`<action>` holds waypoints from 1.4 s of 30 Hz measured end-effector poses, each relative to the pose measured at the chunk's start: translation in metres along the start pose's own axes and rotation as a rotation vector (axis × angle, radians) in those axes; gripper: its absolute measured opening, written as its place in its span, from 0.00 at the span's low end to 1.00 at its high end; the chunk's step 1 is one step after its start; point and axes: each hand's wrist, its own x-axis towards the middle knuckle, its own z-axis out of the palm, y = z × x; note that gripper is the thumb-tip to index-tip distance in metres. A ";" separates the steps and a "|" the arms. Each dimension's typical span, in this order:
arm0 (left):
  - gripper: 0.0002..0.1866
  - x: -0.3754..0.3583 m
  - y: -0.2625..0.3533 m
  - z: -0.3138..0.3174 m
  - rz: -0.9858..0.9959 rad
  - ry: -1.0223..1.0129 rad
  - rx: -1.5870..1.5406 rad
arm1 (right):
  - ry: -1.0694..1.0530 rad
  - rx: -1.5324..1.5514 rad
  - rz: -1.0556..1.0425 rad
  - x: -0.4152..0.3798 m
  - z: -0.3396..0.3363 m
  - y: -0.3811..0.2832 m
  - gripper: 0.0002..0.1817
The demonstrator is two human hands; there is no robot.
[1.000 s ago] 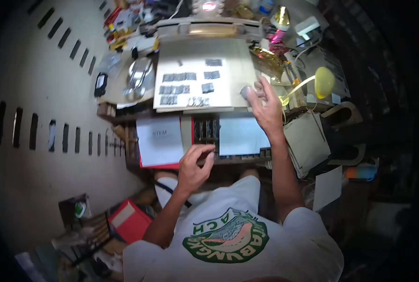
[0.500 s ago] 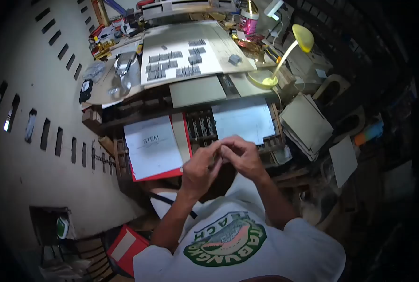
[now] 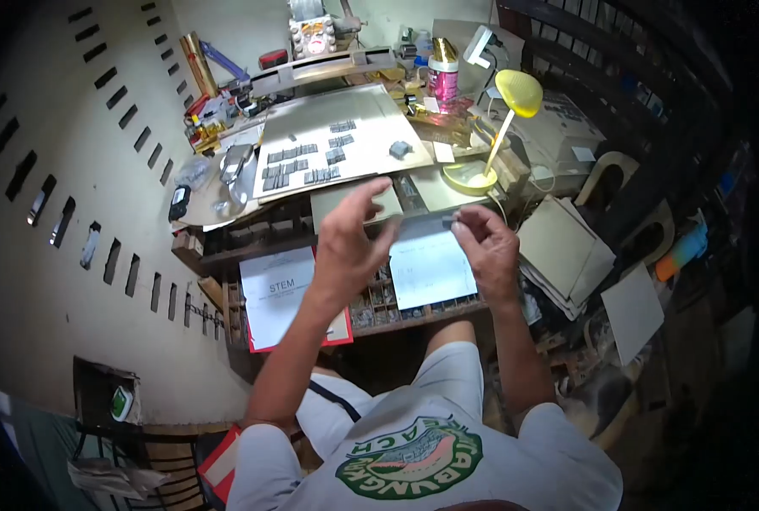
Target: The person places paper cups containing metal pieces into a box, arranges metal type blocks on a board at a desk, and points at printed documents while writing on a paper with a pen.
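My left hand (image 3: 352, 247) is raised over the front of the desk, fingers spread and nothing in them. Its forearm crosses the printed sheet marked STEM (image 3: 277, 285), which lies on a red folder (image 3: 337, 328). My right hand (image 3: 492, 255) pinches a small dark grey block (image 3: 449, 221), apparently a piece of metal type, between thumb and fingertips. Below that block lies a white sheet with faint writing (image 3: 430, 277). Both papers rest over a compartmented drawer (image 3: 366, 317) of small grey pieces. Rows of similar grey pieces (image 3: 290, 155) sit on the pale board (image 3: 366, 106).
A yellow desk lamp (image 3: 520, 92) stands at the right, near a pink-labelled jar (image 3: 443, 77). Stacked grey boards (image 3: 562, 247) lean at the drawer's right. A clear tape dispenser-like object (image 3: 236, 162) lies left of the board. The slotted wall (image 3: 132, 230) borders the left side.
My hands, close together over my lap before, have separated and moved up toward the desk. The small grey block now shows in my right hand. The view has tilted up.
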 end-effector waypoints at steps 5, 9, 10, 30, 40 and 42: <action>0.27 0.084 -0.017 0.015 -0.231 -0.174 0.064 | 0.070 0.032 -0.121 0.092 0.012 0.021 0.16; 0.29 0.109 -0.038 0.033 -0.315 -0.260 0.149 | 0.113 0.077 -0.101 0.138 0.028 0.047 0.16; 0.29 0.112 -0.044 0.037 -0.319 -0.272 0.183 | 0.120 0.065 -0.096 0.145 0.031 0.054 0.15; 0.28 0.081 -0.056 0.030 0.008 -0.151 0.269 | -0.241 -0.149 -0.060 0.185 0.019 0.057 0.22; 0.23 0.045 -0.076 0.022 -0.156 -0.310 -0.025 | -0.462 -0.364 -0.183 0.229 0.026 0.048 0.32; 0.24 0.044 -0.081 0.022 -0.197 -0.333 -0.054 | -0.499 -0.370 -0.168 0.236 0.030 0.047 0.33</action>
